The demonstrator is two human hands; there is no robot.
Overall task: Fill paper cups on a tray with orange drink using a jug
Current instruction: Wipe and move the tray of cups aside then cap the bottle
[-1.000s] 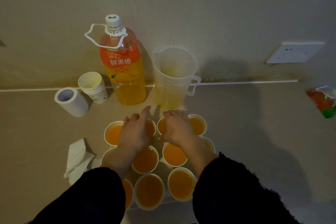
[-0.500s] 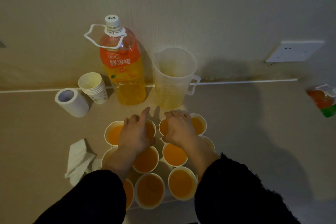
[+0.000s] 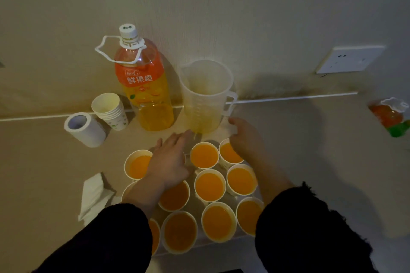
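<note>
orange-filled paper cups [image 3: 209, 185] beneath empty, relaxed left hand [image 3: 170, 159] and right hand [image 3: 245, 137]

dim warm light, plain beige wall [image 3: 244, 6] at the back, white socket [image 3: 349, 60] low on its right, thin pale trim strip [image 3: 288, 97] along the far edge of the smooth beige surface [image 3: 321, 162], broad soft shadow across its right side
</note>
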